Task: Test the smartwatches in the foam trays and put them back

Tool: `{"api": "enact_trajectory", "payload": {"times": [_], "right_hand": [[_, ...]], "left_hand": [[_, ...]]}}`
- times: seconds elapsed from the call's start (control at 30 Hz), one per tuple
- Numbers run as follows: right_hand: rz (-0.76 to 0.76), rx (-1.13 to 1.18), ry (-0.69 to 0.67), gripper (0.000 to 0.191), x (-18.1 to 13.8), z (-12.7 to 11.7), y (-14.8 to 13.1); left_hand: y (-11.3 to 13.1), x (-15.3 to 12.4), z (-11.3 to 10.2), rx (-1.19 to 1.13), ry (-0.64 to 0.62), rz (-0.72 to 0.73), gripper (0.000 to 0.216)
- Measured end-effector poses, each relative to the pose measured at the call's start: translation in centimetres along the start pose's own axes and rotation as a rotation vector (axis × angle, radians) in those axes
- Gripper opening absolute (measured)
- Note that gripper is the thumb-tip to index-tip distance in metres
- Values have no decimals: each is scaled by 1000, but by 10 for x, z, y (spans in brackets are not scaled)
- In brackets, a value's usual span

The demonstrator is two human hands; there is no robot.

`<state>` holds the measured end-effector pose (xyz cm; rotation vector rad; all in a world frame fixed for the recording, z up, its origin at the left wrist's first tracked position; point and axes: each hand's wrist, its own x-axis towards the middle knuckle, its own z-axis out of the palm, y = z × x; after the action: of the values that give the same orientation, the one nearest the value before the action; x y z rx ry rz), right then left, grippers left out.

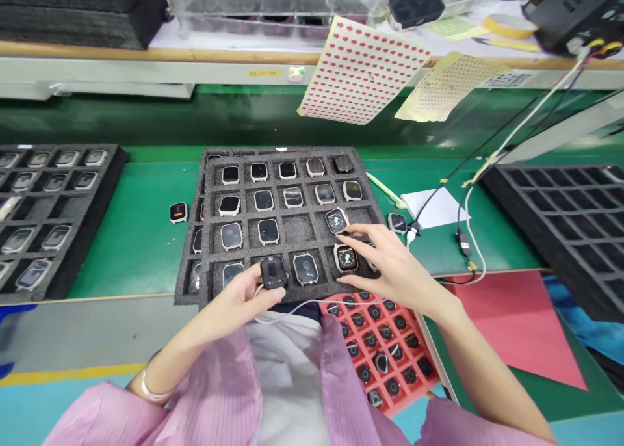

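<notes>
My left hand (246, 296) is closed on a small black square device (273, 272) with a white cable (312, 302). It holds this above the front row of the black foam tray (298, 229). My right hand (385, 261) reaches over the tray's right side, thumb and fingers apart. They straddle a lit smartwatch (346, 257) in the front row; whether they touch it I cannot tell. Just behind, close to the fingertips, another lit smartwatch (336, 220) sits slightly tilted. Several dark-screened watches (268, 231) fill other compartments. My right hand partly hides the tray's right edge.
Left of the tray lies a watch (179, 212) with an orange display. A watch (397, 223) and cables (463, 244) lie right. Foam trays stand at far left (53, 205) and far right (560, 218). A red tray (346, 300) of round parts sits below.
</notes>
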<state>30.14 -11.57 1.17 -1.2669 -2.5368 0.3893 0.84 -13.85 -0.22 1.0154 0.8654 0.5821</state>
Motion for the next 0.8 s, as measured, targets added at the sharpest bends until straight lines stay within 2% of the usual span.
{"api": "enact_trajectory", "payload": {"times": [0.13, 0.23, 0.33, 0.5, 0.57, 0.67, 0.8], "right_hand": [[-144, -88, -157, 33, 30, 2, -33], [-177, -191, -264, 29, 51, 9, -45], [-154, -142, -228, 32, 55, 14, -41], [-114, 296, 17, 33, 46, 8, -35], [-141, 349, 67, 35, 48, 9, -42], [-205, 277, -17, 38, 57, 17, -56], [-277, 185, -83, 36, 68, 27, -64]], "left_hand": [[-1, 0, -5, -13, -22, -30, 38], [-2, 4, -7, -7, -39, -29, 38], [-3, 7, -8, -11, -42, -13, 38], [-5, 11, -9, -45, -67, 17, 37], [-6, 12, -9, -39, -87, 42, 35], [-5, 11, -8, -18, -79, 76, 35], [-7, 10, -3, 29, -1, 45, 34]]}}
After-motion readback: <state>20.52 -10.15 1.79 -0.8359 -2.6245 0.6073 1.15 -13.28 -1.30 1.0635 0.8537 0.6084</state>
